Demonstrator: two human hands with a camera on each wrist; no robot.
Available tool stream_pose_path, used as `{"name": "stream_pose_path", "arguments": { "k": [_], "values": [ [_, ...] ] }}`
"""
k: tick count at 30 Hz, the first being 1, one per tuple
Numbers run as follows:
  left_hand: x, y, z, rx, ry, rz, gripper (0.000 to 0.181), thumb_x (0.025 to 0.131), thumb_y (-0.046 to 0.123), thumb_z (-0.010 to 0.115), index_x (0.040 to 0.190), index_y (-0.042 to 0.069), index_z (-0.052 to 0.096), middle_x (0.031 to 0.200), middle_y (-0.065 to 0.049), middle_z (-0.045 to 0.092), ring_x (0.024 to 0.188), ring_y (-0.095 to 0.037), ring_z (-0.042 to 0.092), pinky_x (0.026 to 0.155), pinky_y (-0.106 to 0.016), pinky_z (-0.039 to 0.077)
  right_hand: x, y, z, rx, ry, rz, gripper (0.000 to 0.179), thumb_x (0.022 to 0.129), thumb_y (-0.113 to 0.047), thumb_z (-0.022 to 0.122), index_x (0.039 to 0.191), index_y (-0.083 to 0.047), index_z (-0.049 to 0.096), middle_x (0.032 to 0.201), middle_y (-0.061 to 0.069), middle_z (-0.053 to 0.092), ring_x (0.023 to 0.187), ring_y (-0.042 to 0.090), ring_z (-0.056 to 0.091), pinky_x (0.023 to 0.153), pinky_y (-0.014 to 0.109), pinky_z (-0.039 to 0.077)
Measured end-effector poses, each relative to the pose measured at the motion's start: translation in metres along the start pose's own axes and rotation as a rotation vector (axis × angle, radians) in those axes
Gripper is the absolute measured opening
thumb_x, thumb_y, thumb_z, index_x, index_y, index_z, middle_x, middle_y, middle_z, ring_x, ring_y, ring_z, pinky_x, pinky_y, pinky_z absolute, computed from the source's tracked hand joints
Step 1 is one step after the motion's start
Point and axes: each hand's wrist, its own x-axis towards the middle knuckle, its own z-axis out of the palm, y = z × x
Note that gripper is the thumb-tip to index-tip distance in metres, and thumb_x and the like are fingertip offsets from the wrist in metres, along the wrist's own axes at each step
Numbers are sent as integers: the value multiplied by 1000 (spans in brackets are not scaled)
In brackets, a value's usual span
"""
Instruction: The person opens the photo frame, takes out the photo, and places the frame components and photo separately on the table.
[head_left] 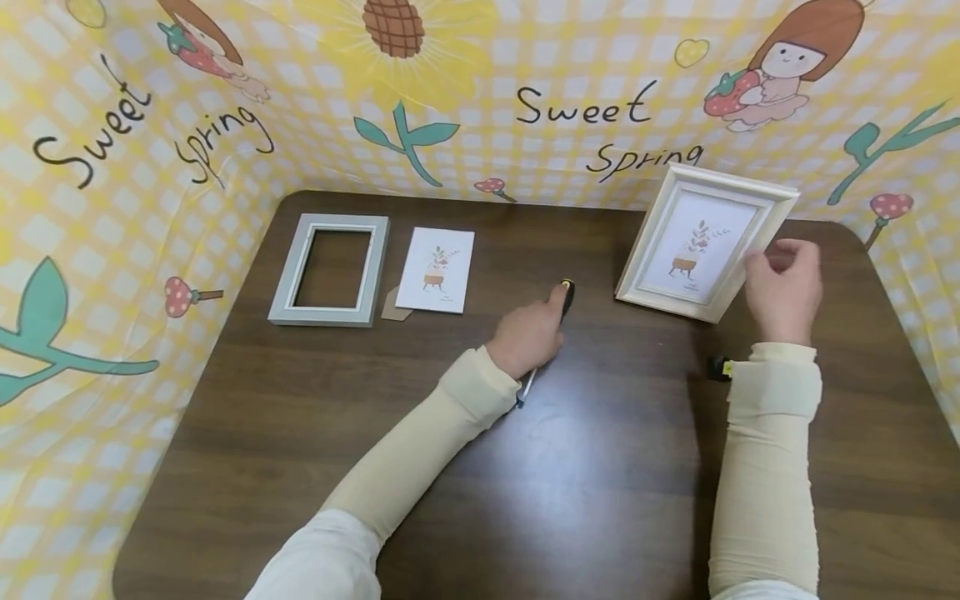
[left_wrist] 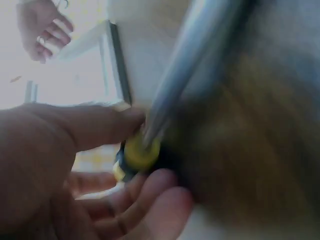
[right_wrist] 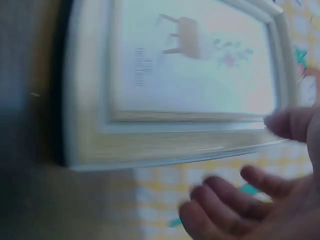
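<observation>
My left hand (head_left: 527,333) holds a screwdriver (head_left: 568,293) with a black and yellow handle. Its metal shaft (left_wrist: 182,70) points back toward the wrist, and the thumb lies along the handle's yellow collar in the left wrist view. At the right, a cream picture frame (head_left: 633,265) stands tilted on the table, showing a print of a potted plant. Beside its right edge is my right hand (head_left: 786,287). In the right wrist view the thumb (right_wrist: 290,124) overlaps the frame's border, while the other fingers spread loosely away from it.
A grey-blue frame (head_left: 378,267) with a vacant opening lies at the left on the brown table (head_left: 600,483). Next to it, a white plant print (head_left: 416,287) partly covers a brown card (head_left: 393,312). A yellow-checked cloth (head_left: 465,75) with drawings walls the table's back and sides.
</observation>
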Motion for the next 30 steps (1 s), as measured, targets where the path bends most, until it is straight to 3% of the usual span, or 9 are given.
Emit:
{"name": "stream_pose_path", "arguments": {
  "k": [4, 8, 14, 17, 20, 23, 26, 28, 30],
  "values": [
    [16, -10, -2, -35, 43, -93, 53, 95, 15, 64, 142, 2, 42, 100, -17, 66, 76, -29, 67, 63, -43, 55, 7, 13, 12, 65, -223, -36, 65, 100, -44, 54, 148, -1, 43, 131, 12, 53, 108, 14, 52, 89, 30, 45],
    [30, -21, -5, -69, 38, -128, 54, 99, 19, 63, 145, 1, 42, 109, -19, 65, 83, -30, 68, 68, -44, 56, 10, 21, 19, 131, -306, -60, 61, 101, -40, 58, 145, 0, 47, 126, 9, 57, 106, 12, 53, 85, 26, 45],
    [33, -24, -9, -57, 31, -171, 51, 100, 25, 60, 143, 3, 45, 111, -17, 63, 83, -29, 67, 68, -43, 55, 9, 17, 16, 360, -312, -96, 35, 97, -21, 70, 128, -7, 60, 95, -12, 67, 90, 6, 63, 70, 18, 52],
    [28, -20, -13, -19, 113, -179, 43, 100, 26, 59, 136, 4, 53, 109, -15, 61, 84, -29, 65, 67, -43, 55, 2, 6, 12, 331, -267, -147, 21, 98, -20, 67, 116, -9, 62, 91, -14, 68, 87, 5, 65, 69, 18, 53],
    [23, -10, -26, -64, 219, -119, 35, 100, 23, 57, 130, 4, 59, 112, -13, 61, 88, -26, 63, 70, -40, 54, -11, -12, 10, 220, -177, -205, 17, 99, -25, 65, 108, -11, 62, 92, -12, 69, 84, 7, 63, 69, 20, 51],
    [16, 7, -44, -293, 265, 31, 34, 103, 21, 55, 132, 5, 61, 119, -10, 62, 95, -19, 62, 79, -33, 53, -35, -35, 12, 120, -32, -271, 21, 97, -31, 66, 102, -11, 62, 90, -6, 67, 80, 10, 58, 69, 23, 45],
    [11, 26, -60, -636, 229, 185, 40, 105, 24, 53, 141, 7, 54, 130, -10, 61, 105, -13, 63, 90, -25, 49, -64, -56, 23, 32, 126, -409, 25, 94, -28, 68, 101, -5, 65, 87, 3, 65, 76, 17, 55, 67, 30, 41],
    [9, 35, -66, -830, 217, 237, 45, 105, 26, 54, 146, 7, 49, 133, -11, 61, 111, -12, 63, 93, -23, 48, -85, -67, 35, -21, 205, -561, 23, 93, -21, 68, 99, 1, 65, 85, 12, 64, 73, 27, 55, 65, 38, 42],
    [7, 42, -69, -962, 231, 238, 49, 106, 28, 54, 149, 7, 45, 133, -12, 62, 112, -13, 63, 93, -24, 49, -105, -73, 47, -74, 251, -701, 21, 91, -15, 69, 96, 4, 63, 84, 19, 62, 71, 35, 55, 64, 47, 43]
  ]
}}
